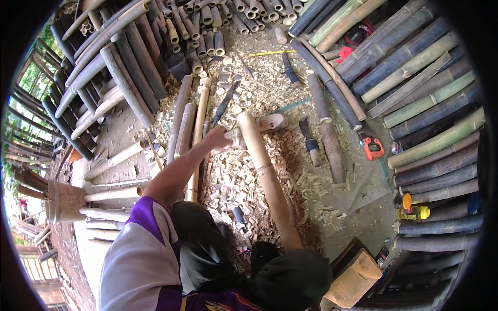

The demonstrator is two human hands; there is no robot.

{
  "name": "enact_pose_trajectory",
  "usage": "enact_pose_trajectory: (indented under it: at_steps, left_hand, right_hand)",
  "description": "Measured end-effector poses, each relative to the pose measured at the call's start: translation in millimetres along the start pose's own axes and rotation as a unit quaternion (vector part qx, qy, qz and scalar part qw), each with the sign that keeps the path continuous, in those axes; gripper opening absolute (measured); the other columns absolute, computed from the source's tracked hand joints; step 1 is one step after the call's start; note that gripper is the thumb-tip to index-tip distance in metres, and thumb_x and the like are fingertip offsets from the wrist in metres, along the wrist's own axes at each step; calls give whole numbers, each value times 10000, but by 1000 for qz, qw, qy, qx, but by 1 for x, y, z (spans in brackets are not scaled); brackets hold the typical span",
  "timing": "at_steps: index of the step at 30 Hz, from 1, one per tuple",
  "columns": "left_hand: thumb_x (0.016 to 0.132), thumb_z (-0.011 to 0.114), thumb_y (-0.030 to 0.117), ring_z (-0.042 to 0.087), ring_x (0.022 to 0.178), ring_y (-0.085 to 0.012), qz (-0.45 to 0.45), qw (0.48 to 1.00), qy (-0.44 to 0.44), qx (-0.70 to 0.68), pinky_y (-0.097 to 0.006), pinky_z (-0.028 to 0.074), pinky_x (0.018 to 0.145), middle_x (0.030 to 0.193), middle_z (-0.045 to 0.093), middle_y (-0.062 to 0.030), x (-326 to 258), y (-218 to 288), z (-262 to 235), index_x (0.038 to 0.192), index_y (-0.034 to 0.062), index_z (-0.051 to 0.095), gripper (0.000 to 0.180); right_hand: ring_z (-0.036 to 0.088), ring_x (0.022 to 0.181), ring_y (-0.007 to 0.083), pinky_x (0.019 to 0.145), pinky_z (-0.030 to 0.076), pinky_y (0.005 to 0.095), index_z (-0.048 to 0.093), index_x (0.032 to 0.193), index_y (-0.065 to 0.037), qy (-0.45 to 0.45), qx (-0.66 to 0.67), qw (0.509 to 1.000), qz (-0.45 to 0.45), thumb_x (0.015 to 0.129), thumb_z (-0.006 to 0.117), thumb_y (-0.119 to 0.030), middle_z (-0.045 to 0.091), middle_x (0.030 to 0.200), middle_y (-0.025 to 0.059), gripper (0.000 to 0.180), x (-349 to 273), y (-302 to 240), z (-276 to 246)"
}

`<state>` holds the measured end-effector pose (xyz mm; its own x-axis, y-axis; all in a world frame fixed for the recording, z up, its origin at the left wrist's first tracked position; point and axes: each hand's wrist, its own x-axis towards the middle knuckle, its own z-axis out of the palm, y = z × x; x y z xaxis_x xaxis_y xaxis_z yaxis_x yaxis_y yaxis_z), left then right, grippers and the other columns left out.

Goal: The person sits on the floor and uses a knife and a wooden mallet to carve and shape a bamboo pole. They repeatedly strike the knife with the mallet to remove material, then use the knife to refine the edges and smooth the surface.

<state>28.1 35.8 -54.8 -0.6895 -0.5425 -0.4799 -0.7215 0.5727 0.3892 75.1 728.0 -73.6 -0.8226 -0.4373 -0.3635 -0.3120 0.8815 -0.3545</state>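
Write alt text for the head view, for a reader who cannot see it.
Seen from above, a person's left hand rests on the top end of a long pale bamboo pole that slants over a wooden block amid wood chips. Bamboo poles ring the workspace; an orange handsaw lies to the right. The right hand is out of view.

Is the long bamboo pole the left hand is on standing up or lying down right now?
Lying down, propped. The bamboo pole runs along the chip-covered ground, its far end resting on a wooden block, the left hand beside that end.

One head-worn fisheye view looks steeply down, close above the workspace.
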Motion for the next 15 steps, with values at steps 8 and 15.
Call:
enact_pose_trajectory:
  at_steps: [8,15]
  left_hand:
    - [948,687,373,664,1082,-258,-57,944,27,-324,-503,535,911,1282,693,-126,57,-25,-15,1292,123,679,426]
    - [940,756,393,628,1184,-261,36,987,36,-152,-412,518,977,1257,677,-197,57,33,-37,1413,-11,560,652]
  right_hand:
    - [608,961,457,819,504,532,558,1192,1,-21,1,1000,-14,586,935,-272,603,1073,238,764,-45,20,13]
    - [585,875,454,757,476,547,555,1023,-10,45,-11,998,-38,526,934,-131,587,932,219,637,-59,-8,-4]
